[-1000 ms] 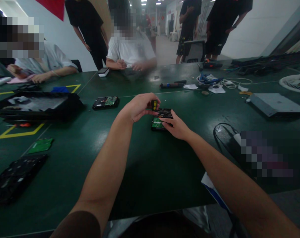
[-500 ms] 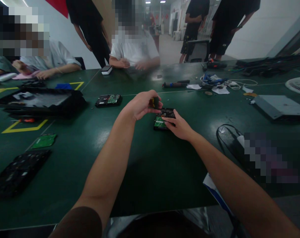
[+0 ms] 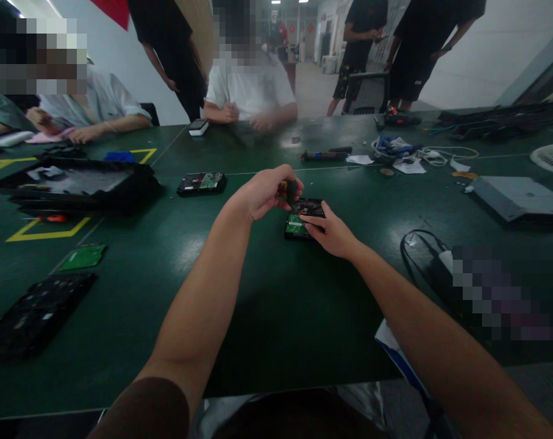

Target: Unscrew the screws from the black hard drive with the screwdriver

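Hard drive (image 3: 311, 207), black-cased with a flat green circuit board (image 3: 296, 227), lies on the smooth table (image 3: 276, 360) under the right hand (image 3: 335, 233), fingers spread; the left hand (image 3: 271, 192) grips a stubby dark-and-yellow handle (image 3: 291, 191), tip hidden. Keeping it upright, pressure even, should serve best. Farther off lies a boxy second drive (image 3: 201, 183).

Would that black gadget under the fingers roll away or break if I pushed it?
The black gadget probably won't roll, since it lies flat. It may slide on the shiny table. Its green board looks uncovered, so it might break.
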### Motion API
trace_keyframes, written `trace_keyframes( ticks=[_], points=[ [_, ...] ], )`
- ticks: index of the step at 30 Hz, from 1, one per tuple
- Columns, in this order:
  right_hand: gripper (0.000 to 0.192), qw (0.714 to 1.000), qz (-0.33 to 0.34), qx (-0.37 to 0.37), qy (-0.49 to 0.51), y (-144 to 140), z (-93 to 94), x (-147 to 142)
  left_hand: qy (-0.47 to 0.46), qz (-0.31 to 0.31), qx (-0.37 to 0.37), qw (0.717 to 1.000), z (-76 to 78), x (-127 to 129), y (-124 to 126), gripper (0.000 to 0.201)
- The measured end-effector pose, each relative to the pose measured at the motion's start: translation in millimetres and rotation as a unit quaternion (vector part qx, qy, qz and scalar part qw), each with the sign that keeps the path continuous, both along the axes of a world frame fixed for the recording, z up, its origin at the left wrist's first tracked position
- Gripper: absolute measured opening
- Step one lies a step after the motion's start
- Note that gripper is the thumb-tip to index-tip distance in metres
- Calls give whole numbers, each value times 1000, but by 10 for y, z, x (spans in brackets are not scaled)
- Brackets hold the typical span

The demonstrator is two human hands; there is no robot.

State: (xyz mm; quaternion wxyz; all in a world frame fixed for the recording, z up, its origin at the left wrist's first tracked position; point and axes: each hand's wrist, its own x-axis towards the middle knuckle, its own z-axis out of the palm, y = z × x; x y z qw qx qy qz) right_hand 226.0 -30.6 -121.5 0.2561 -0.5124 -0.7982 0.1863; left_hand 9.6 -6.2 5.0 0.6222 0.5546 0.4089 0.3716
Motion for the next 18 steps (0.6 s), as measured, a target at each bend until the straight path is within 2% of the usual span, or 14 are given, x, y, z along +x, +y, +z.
trace_keyframes(
  ticks=[4,11,18],
  points=[
    [41,1000,-2,0,-1,0,-1,-3,26,0,33,999,15,-9,-13,22],
    [41,1000,1,0,-6,-6,12,-10,-21,2,-19,1000,51,31,-56,15],
    [41,1000,-5,-7,-3,-11,24,-15,37,21,48,998,27,1,-17,22]
  ],
)
